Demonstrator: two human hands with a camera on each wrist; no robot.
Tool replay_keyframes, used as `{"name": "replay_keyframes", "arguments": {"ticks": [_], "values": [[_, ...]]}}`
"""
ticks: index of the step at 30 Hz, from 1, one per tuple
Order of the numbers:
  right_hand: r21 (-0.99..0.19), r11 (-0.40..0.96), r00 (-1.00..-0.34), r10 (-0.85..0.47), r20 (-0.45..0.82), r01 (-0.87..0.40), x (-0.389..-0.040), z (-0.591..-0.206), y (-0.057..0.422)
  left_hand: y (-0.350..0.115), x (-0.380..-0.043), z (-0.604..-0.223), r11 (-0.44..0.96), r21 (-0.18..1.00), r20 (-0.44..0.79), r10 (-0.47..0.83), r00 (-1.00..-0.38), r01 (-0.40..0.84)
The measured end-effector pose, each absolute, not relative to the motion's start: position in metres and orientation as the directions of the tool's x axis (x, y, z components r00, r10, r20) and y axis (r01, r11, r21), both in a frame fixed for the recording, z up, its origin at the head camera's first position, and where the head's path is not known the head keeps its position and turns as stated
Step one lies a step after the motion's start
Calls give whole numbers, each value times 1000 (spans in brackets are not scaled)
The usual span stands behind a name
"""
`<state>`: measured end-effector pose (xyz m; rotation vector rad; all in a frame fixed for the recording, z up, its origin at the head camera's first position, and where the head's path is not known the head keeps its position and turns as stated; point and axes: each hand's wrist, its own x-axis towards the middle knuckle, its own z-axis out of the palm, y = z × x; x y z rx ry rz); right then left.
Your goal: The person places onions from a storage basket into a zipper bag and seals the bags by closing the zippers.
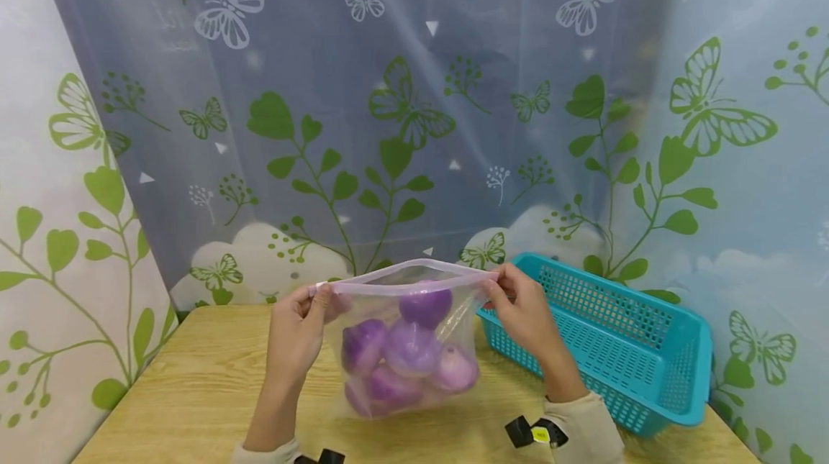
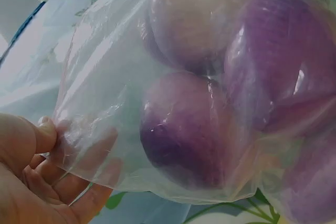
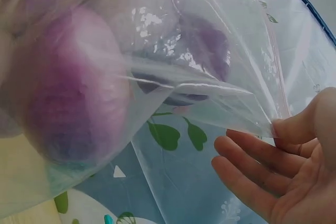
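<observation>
A clear zip bag (image 1: 337, 349) with a pale lilac top strip hangs upright between my hands, bulging with several round purple onions (image 1: 412, 349). Its mouth gapes a little in the middle. My left hand (image 1: 298, 331) pinches the top left corner between thumb and fingers; in the left wrist view its other fingers show through the film behind the bag. At the opposite top corner, my right hand (image 1: 527, 309) pinches the strip, its remaining fingers spread loosely in the right wrist view. One onion (image 1: 425, 306) sits higher than the others, close under the opening.
A turquoise perforated plastic basket (image 1: 680, 327) stands on the right of the wooden table (image 1: 214, 363), just beyond my right hand. Behind the table and along both sides hangs a curtain (image 1: 311, 54) printed with leaves and butterflies.
</observation>
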<state>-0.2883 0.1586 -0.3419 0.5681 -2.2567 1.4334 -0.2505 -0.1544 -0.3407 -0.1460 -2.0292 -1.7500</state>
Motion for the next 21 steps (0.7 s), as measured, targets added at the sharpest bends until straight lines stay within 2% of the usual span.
{"name": "replay_keyframes", "arguments": {"ticks": [5,10,13,16,21], "values": [[-745,322,-811,-183,556,-584,-290,-344,161,-154,-252,-341,185,913,399,-212,-892,364],[-760,64,-700,-446,558,-647,-294,-349,155,-151,-251,-343,190,922,372,-180,-911,339],[-788,2,-654,-559,510,-616,-294,-352,150,-150,-251,-345,179,927,359,-159,-920,331],[-792,33,-659,-577,483,-610,-294,-354,145,-151,-251,-345,162,935,341,-167,-925,315],[-729,193,-688,-549,475,-657,-296,-358,143,-151,-250,-344,181,944,308,-193,-931,275]]}}
